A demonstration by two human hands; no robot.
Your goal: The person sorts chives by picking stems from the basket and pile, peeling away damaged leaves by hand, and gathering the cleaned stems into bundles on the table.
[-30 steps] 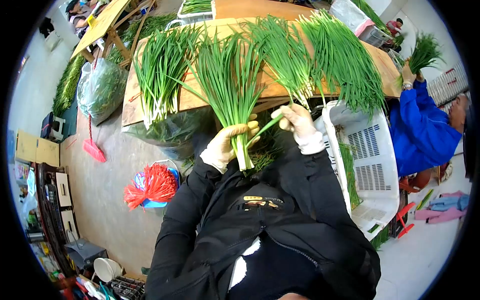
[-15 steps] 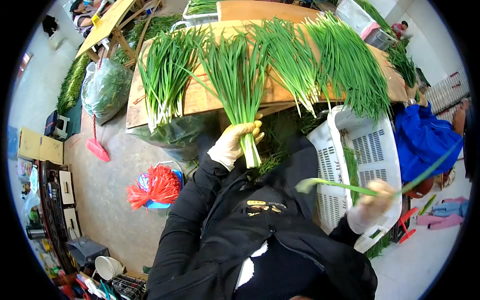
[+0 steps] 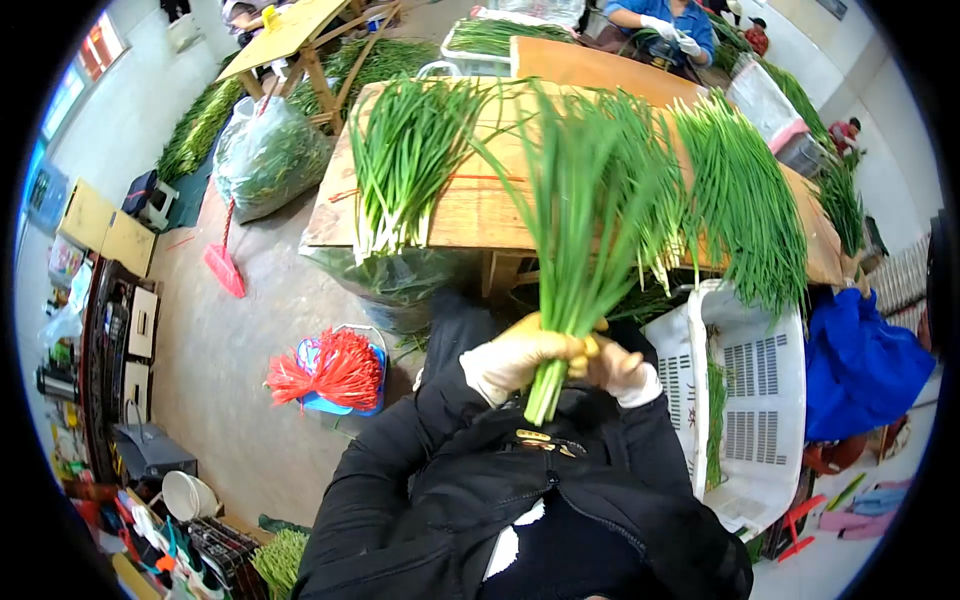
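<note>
My gloved left hand (image 3: pixel 525 355) is wrapped round a bunch of garlic chives (image 3: pixel 575 240) just above its pale cut ends. The bunch stands nearly upright in front of my lap, and its leafy tops are blurred by motion. My gloved right hand (image 3: pixel 617 370) presses against the bunch's right side, close to my left hand, with its fingers bent and partly hidden. Behind, on the wooden table (image 3: pixel 470 215), lie a left pile of chives (image 3: pixel 410 160), a middle pile (image 3: pixel 660 190) and a right pile (image 3: pixel 745 200).
A white plastic crate (image 3: pixel 755 400) with some chives inside stands to my right, beside a blue cloth (image 3: pixel 855 365). Red ties (image 3: pixel 335 370) sit in a container on the floor at left. Beyond are a filled plastic bag (image 3: pixel 265 160) and a co-worker in blue (image 3: pixel 685 25).
My right hand has come from over the crate to the bunch; the loose leaf it held is no longer distinguishable. My left hand and the bunch sit lower and further right in view.
</note>
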